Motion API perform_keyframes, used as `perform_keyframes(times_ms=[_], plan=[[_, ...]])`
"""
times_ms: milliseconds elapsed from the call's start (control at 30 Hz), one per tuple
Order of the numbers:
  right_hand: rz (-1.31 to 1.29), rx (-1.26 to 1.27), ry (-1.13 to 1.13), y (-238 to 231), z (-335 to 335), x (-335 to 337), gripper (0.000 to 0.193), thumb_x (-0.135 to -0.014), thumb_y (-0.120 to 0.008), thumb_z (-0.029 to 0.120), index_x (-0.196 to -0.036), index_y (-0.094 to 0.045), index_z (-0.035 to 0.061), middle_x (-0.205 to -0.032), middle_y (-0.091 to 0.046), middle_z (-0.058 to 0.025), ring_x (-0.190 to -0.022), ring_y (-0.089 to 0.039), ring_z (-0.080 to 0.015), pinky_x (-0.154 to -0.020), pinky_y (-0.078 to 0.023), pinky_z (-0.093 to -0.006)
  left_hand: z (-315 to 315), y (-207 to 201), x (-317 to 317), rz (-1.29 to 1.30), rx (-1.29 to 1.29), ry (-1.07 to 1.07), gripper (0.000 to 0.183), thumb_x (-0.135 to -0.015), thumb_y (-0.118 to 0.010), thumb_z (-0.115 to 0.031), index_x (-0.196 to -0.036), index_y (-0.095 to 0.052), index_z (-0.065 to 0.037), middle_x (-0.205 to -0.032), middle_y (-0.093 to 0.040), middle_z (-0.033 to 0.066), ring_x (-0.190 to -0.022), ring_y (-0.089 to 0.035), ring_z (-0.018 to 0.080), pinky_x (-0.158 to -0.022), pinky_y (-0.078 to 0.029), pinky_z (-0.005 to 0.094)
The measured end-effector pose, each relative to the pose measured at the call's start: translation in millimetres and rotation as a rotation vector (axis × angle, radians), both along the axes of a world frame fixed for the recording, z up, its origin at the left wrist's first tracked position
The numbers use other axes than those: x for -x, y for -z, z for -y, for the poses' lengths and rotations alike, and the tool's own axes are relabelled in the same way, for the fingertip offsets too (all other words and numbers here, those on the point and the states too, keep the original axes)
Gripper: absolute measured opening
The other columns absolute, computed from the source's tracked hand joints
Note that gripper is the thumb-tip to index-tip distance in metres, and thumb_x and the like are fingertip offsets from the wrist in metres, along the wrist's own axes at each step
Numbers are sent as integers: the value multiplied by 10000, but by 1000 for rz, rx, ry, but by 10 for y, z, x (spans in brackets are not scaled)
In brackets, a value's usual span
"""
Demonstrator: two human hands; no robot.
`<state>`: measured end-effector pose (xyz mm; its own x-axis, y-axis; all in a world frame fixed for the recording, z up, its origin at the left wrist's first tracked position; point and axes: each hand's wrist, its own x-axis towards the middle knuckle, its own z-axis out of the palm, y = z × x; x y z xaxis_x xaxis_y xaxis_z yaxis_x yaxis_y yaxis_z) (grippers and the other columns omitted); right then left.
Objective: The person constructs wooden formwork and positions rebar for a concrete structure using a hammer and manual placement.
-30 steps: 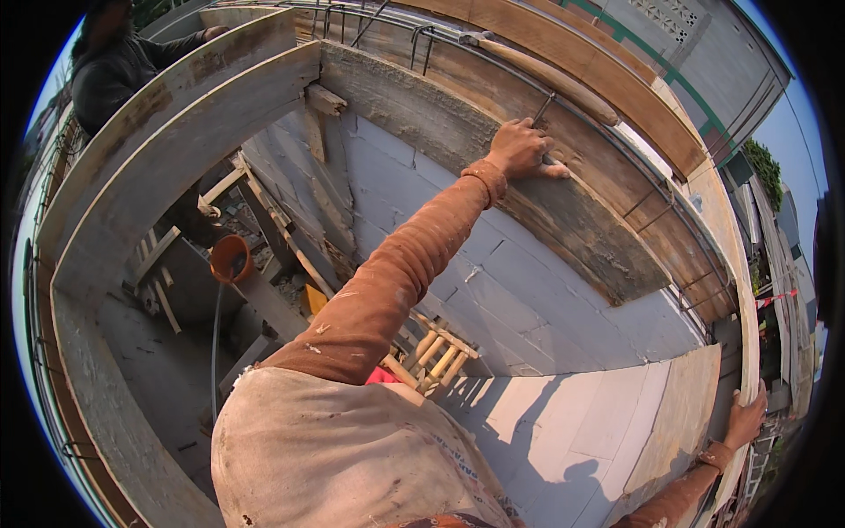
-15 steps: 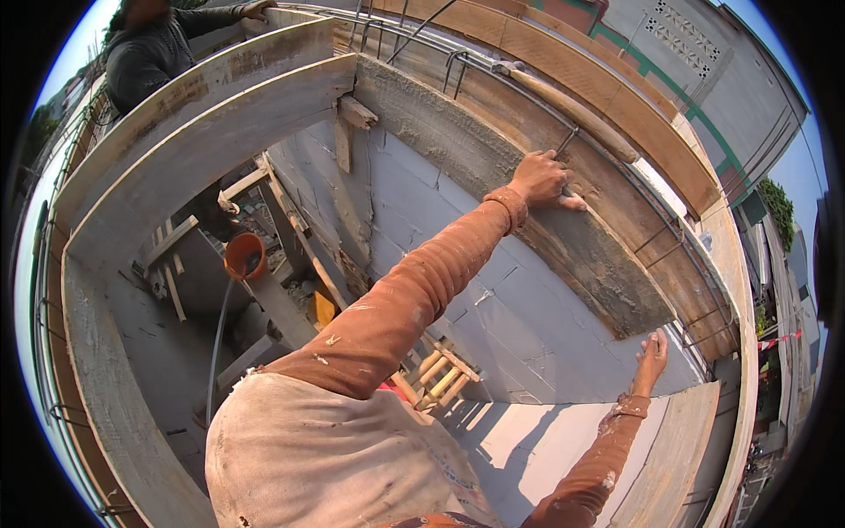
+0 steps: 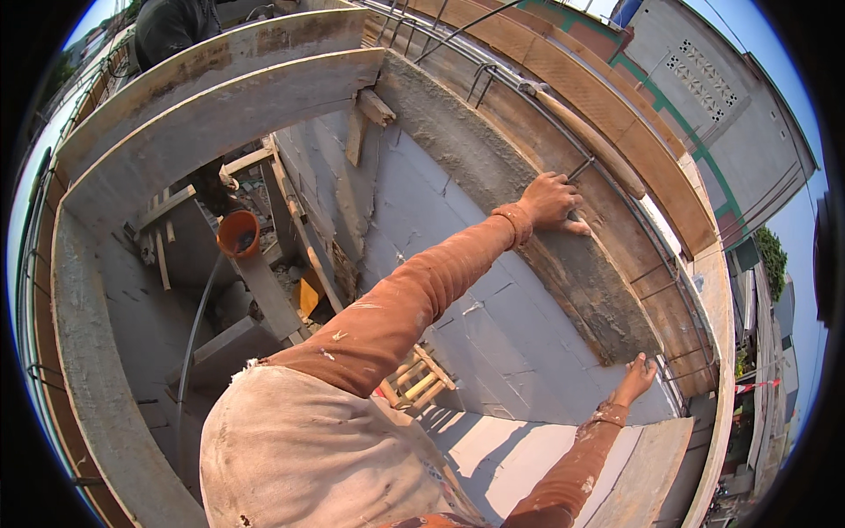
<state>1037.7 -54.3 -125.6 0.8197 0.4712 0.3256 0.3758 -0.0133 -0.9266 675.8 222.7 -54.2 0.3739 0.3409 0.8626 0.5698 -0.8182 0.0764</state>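
Note:
My left hand (image 3: 552,202) reaches out across the opening, its fingers hooked over the upper edge of a long wooden formwork board (image 3: 607,295) caked with grey cement. The board slopes down from the far corner to the right, along the top of a grey block wall (image 3: 493,273). Close to its lower right end is my right hand (image 3: 635,380), fingers bent together at the board's corner. What they pinch, if anything, is too small to make out. Just beyond the left hand, steel bars (image 3: 581,169) run alongside a second plank (image 3: 651,242).
Pale boards (image 3: 220,110) frame the far left side, with a person in dark clothing (image 3: 176,31) behind them. Below are an orange bucket (image 3: 238,233), a hose (image 3: 198,326), timber props and a wooden ladder-like frame (image 3: 418,378). A rounded pole (image 3: 598,145) lies along the outer formwork.
My view has turned slightly, so the scene appears tilted. Both hands keep about the same places by the board. The person at the far left has shifted, and their hand no longer shows on the board.

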Motion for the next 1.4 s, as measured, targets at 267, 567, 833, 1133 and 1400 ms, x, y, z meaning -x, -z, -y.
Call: perform_keyframes(times_ms=[267,567,833,1133,1400], plan=[[321,66,46,-462,101,343,439,-936,-659,236,-1271,-496,5,-1130,-586,-164,-919,-575,-206,-804,-493,-333,-27,-50,15,-8,17,15,699,-759,-522,-791,-734,-707,-118,-764,-692,53,-811,-661,255,-774,-494,398],[1303,-209,-74,-2197,-956,2148,358,-894,-677,212,-1219,-573,105,-1122,-636,-101,-1035,-602,-284,-901,-475,-398,-44,-68,23,-43,45,24,695,-760,-511,-802,-724,-703,-135,-762,-698,46,-823,-674,241,-743,-517,377],[1263,656,-243,-2473,-2225,3018,454,-903,-614,446,-1284,-569,203,-1149,-685,-137,-1094,-638,-342,-892,-487,-493,-72,-70,23,17,15,33,691,-734,-542,-788,-737,-713,-118,-777,-715,63,-831,-679,257,-798,-506,368],[950,211,-221,-2224,-1388,2254,482,-961,-538,492,-1251,-578,110,-1000,-700,-111,-872,-688,-250,-752,-527,-390,-33,-66,-12,59,-47,-19,660,-716,-570,-797,-683,-687,-148,-689,-683,40,-728,-661,220,-702,-512,355],[-161,-485,-467,-747,576,1953,625,-976,-403,624,-1298,-466,91,-779,-519,-17,-612,-542,-105,-520,-457,-260,-58,-57,-50,41,-137,-64,639,-735,-571,-792,-703,-673,-162,-646,-665,3,-664,-652,194,-619,-490,351]])
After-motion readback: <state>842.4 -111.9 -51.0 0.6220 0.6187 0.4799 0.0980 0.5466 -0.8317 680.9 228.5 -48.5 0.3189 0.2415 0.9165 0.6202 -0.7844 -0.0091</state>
